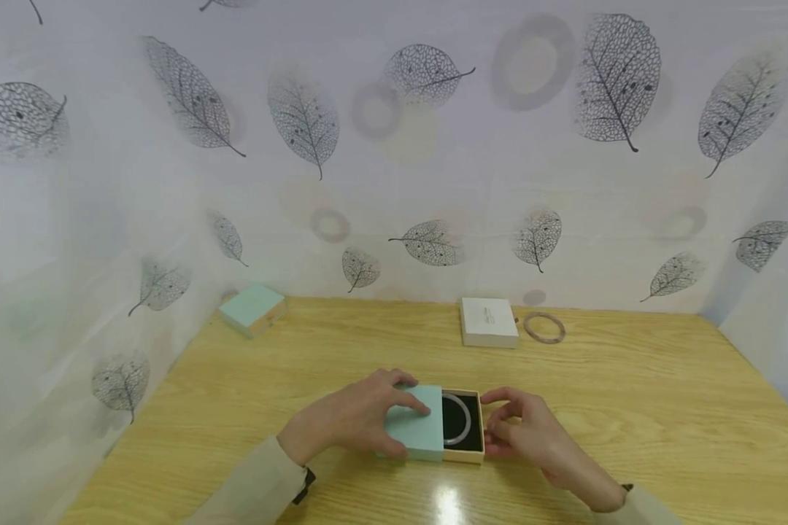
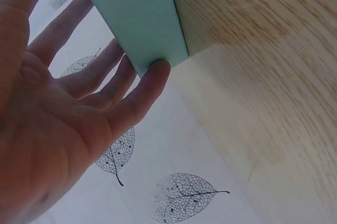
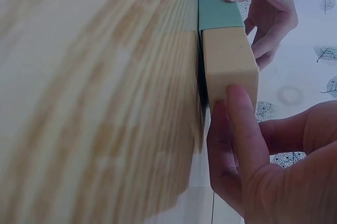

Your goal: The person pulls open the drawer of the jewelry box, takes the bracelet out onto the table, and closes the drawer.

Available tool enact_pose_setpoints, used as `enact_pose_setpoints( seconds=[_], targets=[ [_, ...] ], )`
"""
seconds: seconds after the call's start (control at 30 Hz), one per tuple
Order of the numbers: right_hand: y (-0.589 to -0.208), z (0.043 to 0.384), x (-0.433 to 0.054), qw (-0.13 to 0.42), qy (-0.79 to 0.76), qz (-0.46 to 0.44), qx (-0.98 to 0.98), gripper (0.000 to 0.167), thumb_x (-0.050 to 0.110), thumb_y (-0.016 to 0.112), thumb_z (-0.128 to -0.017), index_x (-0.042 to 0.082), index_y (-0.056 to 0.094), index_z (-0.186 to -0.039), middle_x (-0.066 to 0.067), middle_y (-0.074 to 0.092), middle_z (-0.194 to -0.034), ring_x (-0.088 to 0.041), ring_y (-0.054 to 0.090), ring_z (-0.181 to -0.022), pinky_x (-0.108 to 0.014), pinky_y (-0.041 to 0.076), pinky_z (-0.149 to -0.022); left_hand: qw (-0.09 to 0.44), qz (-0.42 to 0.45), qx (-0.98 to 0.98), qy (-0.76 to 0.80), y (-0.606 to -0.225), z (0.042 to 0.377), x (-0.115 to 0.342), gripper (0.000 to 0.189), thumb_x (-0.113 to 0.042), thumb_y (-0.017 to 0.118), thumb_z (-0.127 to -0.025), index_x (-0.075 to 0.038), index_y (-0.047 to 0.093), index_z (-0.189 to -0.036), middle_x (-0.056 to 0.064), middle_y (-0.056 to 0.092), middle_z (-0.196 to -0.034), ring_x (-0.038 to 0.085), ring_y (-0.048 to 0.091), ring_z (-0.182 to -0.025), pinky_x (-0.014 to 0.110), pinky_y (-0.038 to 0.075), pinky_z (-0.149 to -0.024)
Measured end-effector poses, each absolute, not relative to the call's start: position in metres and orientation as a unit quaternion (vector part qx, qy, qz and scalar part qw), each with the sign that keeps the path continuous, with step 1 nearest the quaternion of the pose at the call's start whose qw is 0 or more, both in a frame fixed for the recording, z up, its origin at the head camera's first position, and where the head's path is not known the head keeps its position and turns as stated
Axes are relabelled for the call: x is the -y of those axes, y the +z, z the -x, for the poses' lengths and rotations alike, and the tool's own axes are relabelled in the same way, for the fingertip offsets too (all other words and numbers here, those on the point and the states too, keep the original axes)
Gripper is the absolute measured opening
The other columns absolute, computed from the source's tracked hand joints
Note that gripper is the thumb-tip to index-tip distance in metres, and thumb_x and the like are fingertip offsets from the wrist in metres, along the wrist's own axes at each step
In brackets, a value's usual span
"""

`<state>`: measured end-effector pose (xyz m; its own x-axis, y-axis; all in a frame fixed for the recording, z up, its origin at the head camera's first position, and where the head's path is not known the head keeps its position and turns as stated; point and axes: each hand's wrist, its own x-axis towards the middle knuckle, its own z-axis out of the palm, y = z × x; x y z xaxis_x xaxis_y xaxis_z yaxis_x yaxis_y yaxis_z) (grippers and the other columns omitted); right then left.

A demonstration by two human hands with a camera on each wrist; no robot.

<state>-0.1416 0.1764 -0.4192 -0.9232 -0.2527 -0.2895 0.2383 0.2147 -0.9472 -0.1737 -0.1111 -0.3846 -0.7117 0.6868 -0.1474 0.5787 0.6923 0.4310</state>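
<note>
A mint-green sliding gift box (image 1: 415, 434) lies on the table with its cream drawer (image 1: 462, 456) partly out to the right. Inside, on black lining, rests a pale bangle (image 1: 460, 419), its left part hidden under the sleeve. My left hand (image 1: 361, 414) grips the sleeve from above, thumb at the near edge and fingers across the top and far side. In the left wrist view, a fingertip (image 2: 158, 70) presses the sleeve's side. At the drawer's right end is my right hand (image 1: 528, 435); in the right wrist view its fingertip (image 3: 238, 95) touches the end face.
A second mint-green box (image 1: 252, 308) sits at the table's back left corner. Toward the back right are a white box (image 1: 489, 321) and another bangle (image 1: 544, 328) beside it. A leaf-patterned curtain (image 1: 394, 182) borders the wooden table (image 1: 630, 386).
</note>
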Motion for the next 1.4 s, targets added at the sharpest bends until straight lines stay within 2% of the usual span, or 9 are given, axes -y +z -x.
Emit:
enact_pose_setpoints(
  seconds=[0.63, 1.4],
  targets=[
    [-0.416, 0.141, -0.192, 0.184, -0.61, -0.002, -0.771, 0.044, -0.013, 0.051, -0.093, -0.012, 0.046, -0.137, -0.015, 0.059, -0.098, -0.02, 0.068, -0.079, -0.034, 0.065, -0.072, 0.146, -0.356, -0.906, 0.178, -0.387, 0.176, 0.112, 0.054, -0.038, 0.086, -0.08, -0.036, 0.069, -0.131, 0.004, 0.047, -0.155, 0.026, 0.048, -0.139, 0.044, 0.048, -0.113],
    [-0.42, 0.138, -0.207, 0.179, -0.6, -0.028, -0.779, 0.037, -0.009, 0.052, -0.096, -0.011, 0.051, -0.133, -0.014, 0.06, -0.099, -0.02, 0.068, -0.079, -0.033, 0.064, -0.07, 0.158, -0.347, -0.905, 0.19, -0.385, 0.174, 0.111, 0.054, -0.036, 0.086, -0.08, -0.035, 0.069, -0.131, 0.004, 0.047, -0.155, 0.025, 0.048, -0.138, 0.044, 0.048, -0.113]
  ],
)
